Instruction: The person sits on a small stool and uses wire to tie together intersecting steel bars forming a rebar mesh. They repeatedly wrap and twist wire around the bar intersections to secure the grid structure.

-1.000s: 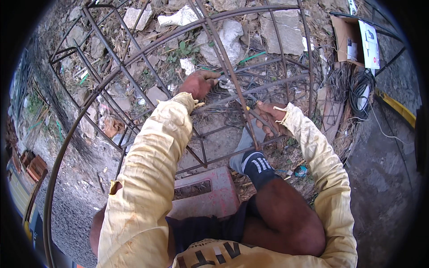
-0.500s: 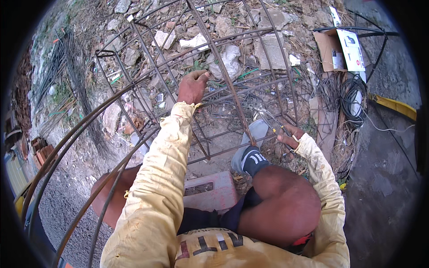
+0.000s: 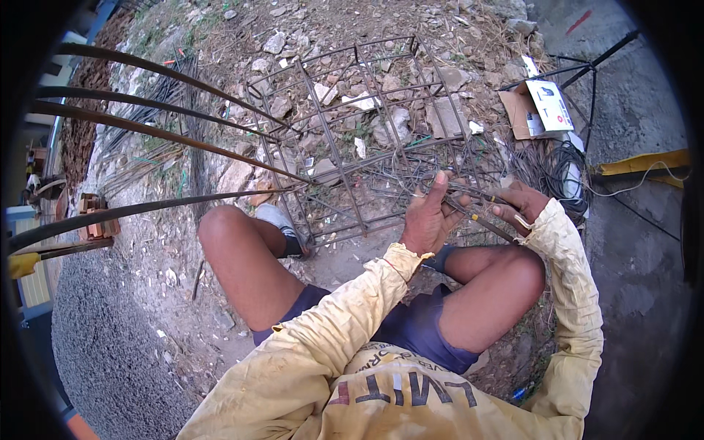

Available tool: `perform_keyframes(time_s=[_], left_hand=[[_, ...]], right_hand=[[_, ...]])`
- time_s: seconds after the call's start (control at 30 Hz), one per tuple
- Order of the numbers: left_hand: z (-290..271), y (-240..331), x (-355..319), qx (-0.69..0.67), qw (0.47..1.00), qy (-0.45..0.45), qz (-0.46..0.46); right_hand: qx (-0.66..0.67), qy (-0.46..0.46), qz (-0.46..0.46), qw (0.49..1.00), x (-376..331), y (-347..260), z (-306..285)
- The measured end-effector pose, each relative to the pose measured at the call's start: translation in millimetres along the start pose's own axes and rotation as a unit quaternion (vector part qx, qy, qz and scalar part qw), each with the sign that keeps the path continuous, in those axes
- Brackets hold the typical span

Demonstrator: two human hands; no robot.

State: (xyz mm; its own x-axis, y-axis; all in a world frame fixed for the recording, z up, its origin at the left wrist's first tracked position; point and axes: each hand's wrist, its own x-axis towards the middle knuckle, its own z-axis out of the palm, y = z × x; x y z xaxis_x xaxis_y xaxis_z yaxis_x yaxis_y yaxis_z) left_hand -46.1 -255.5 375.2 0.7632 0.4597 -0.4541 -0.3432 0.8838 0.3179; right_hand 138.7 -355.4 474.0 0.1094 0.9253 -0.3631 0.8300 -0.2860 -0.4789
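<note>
In front of my right knee, my right hand [image 3: 522, 204] grips pincers [image 3: 480, 221], whose dark handles are spread and carry yellow marks. Close beside their head is my left hand [image 3: 427, 224], thumb raised and fingers curled. Whatever lies within those fingers is too small or hidden to make out. Just beyond both hands stands a cage of rusty steel bars [image 3: 339, 170] tied with square stirrups. Several thin wire pieces [image 3: 392, 192] lie in and around its near right part.
Long bars [image 3: 169, 137] stick out from the cage to the left. Rubble stones [image 3: 447, 117] lie beneath and behind it. At the right are an open carton [image 3: 546, 110], a coil of dark wire [image 3: 576, 165] and a yellow strip [image 3: 645, 165]. Bricks [image 3: 94, 216] and a gravel heap [image 3: 110, 315] sit left.
My left hand has come off the cage and moved right, beside the pincers. My right hand, still gripping them, has shifted slightly right. The view has turned, and my left foot now shows.
</note>
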Motion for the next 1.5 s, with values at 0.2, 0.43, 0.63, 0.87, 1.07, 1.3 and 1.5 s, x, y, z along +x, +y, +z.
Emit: perform_keyframes(time_s=[0.2,0.43,0.63,0.87,1.07,1.3,1.5], left_hand=[[-51.9,-30.8,-37.3,0.217,0.970,0.062,0.086],[-116.5,-31.5,-82.0,0.494,0.858,0.056,0.126],[-123.5,-29.8,-89.0,0.515,0.852,-0.066,0.070],[-125.3,-37.7,-105.0,0.513,0.837,-0.182,0.052],[-155.4,-27.6,-81.8,0.408,0.903,0.125,0.049],[-195.1,-7.8,-58.6,0.097,0.911,0.399,0.051],[-220.4,-5.7,-48.5,0.048,0.932,0.354,0.059]], right_hand=[[0.000,0.159,-0.071,0.985,-25.3,-5.8,45.9],[0.095,0.099,-0.021,0.990,-34.0,-36.6,108.9],[0.136,0.360,0.147,0.911,-21.7,-54.6,96.3],[0.059,0.281,0.125,0.950,-35.9,-106.6,59.0],[-0.014,0.531,0.227,0.816,-87.3,-90.9,-5.8],[0.009,0.514,0.200,0.834,-136.4,-72.9,-11.4],[0.012,0.535,0.151,0.831,-149.2,-39.8,-43.7]])
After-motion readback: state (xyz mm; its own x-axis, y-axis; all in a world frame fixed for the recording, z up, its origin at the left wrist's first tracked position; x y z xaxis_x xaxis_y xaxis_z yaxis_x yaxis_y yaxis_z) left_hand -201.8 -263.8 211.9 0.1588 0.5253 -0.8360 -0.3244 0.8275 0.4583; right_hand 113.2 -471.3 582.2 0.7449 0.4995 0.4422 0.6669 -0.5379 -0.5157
